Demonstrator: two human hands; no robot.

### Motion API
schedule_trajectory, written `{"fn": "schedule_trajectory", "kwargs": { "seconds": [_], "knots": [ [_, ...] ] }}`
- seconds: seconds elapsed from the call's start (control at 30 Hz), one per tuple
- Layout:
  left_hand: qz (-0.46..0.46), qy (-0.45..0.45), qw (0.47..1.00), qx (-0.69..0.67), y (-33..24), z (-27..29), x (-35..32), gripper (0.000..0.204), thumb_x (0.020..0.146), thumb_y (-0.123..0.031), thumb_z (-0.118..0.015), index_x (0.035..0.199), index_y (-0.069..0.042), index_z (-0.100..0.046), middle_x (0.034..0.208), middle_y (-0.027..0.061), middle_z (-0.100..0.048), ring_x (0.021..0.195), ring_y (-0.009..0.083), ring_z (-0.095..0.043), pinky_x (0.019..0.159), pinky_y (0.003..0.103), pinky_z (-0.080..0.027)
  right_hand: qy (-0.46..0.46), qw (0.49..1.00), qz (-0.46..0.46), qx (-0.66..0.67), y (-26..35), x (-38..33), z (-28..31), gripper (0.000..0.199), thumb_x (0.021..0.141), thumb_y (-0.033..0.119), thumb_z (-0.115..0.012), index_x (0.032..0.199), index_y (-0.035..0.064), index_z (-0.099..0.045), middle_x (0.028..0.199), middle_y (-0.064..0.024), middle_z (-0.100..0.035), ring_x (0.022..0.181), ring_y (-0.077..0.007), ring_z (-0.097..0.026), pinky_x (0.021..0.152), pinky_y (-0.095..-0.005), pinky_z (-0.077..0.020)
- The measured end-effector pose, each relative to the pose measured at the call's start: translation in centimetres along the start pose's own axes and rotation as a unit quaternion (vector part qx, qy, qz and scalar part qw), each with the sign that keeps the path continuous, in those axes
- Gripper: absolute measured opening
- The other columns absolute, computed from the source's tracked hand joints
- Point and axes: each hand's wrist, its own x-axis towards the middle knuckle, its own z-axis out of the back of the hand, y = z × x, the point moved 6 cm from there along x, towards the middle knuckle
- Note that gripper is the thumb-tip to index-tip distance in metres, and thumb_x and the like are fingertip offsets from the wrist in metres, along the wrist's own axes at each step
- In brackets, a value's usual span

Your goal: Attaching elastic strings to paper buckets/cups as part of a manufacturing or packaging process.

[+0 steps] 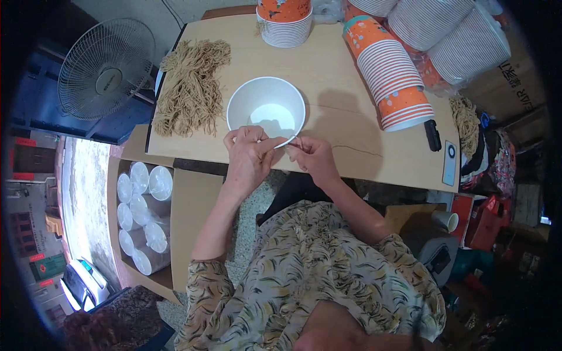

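Note:
A white paper tub (266, 105) stands mouth up near the table's front edge. My left hand (249, 151) is closed on its near rim, the fingers curled and pinched together. Just to the right, my right hand (313, 157) is pinched at the same rim, its fingertips nearly meeting those of the left. From beside the right hand a thin tan cord (357, 150) trails rightward over the tabletop; the piece between the fingertips is mostly hidden. A heap of tan cords (193, 88) lies left of the tub.
Nested orange-and-white tubs (392, 73) lie at the right, with another stack (285, 29) at the back. A black-handled tool (432, 135) and a pale flat object (449, 164) sit near the table's right edge. An open carton (181, 222) of wrapped white stacks stands left, below a fan (107, 70).

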Motion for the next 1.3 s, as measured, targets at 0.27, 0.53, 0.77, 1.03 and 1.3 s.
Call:
{"fn": "schedule_trajectory", "kwargs": {
  "seconds": [0.27, 0.53, 0.77, 1.03, 1.3],
  "knots": [
    [0.002, 0.011, 1.0, -0.001, -0.1, 0.0, 0.0, 0.036, 0.075, -0.002, -0.072, 0.105, -0.021, -0.079, 0.083, 0.0011, -0.054, 0.091, 0.0217, -0.056, 0.091, 0.043, -0.033, 0.002, 0.996, -0.044, 0.082, -1.5, 0.5, 0.1, 0.009, 0.092, 0.012, -0.072, 0.091, 0.0035, -0.072, 0.066, 0.0013, -0.059, 0.051, -0.0027, -0.044, 0.046, -0.0203, -0.0306],
    [-0.007, 0.001, 1.0, 0.003, 0.0, 0.1, 0.0, 0.035, 0.076, -0.003, -0.071, 0.105, -0.02, -0.079, 0.083, 0.0011, -0.055, 0.092, 0.0218, -0.056, 0.092, 0.043, -0.034, -0.003, 0.999, 0.007, 0.032, -0.1, -0.2, -0.2, 0.007, 0.092, 0.01, -0.07, 0.093, 0.0031, -0.072, 0.067, 0.0038, -0.059, 0.051, -0.0012, -0.043, 0.046, -0.0198, -0.0303],
    [0.0, 0.017, 1.0, 0.001, 0.1, -0.1, 0.0, 0.037, 0.076, -0.003, -0.072, 0.108, -0.02, -0.078, 0.083, 0.001, -0.055, 0.092, 0.0218, -0.056, 0.092, 0.043, -0.034, -0.018, 0.999, -0.017, 0.043, -0.6, 0.0, -0.2, 0.01, 0.093, 0.01, -0.069, 0.093, 0.0011, -0.072, 0.067, 0.0024, -0.062, 0.05, -0.0004, -0.041, 0.044, -0.0202, -0.0272],
    [0.007, 0.003, 1.0, 0.001, 0.0, 0.3, 0.3, 0.033, 0.076, -0.003, -0.073, 0.105, -0.018, -0.078, 0.084, 0.0019, -0.056, 0.095, 0.0222, -0.057, 0.093, 0.043, -0.034, 0.041, 0.999, -0.027, 0.008, 0.0, -0.8, 1.1, 0.008, 0.089, 0.009, -0.07, 0.089, 0.0011, -0.072, 0.068, 0.0016, -0.063, 0.057, -0.0027, -0.051, 0.052, -0.0198, -0.0379],
    [0.02, 0.04, 0.999, 0.01, 1.2, 0.9, 0.9, 0.041, 0.078, -0.005, -0.075, 0.117, -0.018, -0.073, 0.1, 0.0023, -0.066, 0.109, 0.025, -0.057, 0.097, 0.045, -0.037, 0.108, 0.986, -0.115, -0.049, 3.8, -1.6, 4.3, 0.006, 0.089, 0.007, -0.071, 0.085, 0.0034, -0.067, 0.065, 0.005, -0.056, 0.054, -0.0023, -0.047, 0.049, -0.0196, -0.0358]
  ]
}}
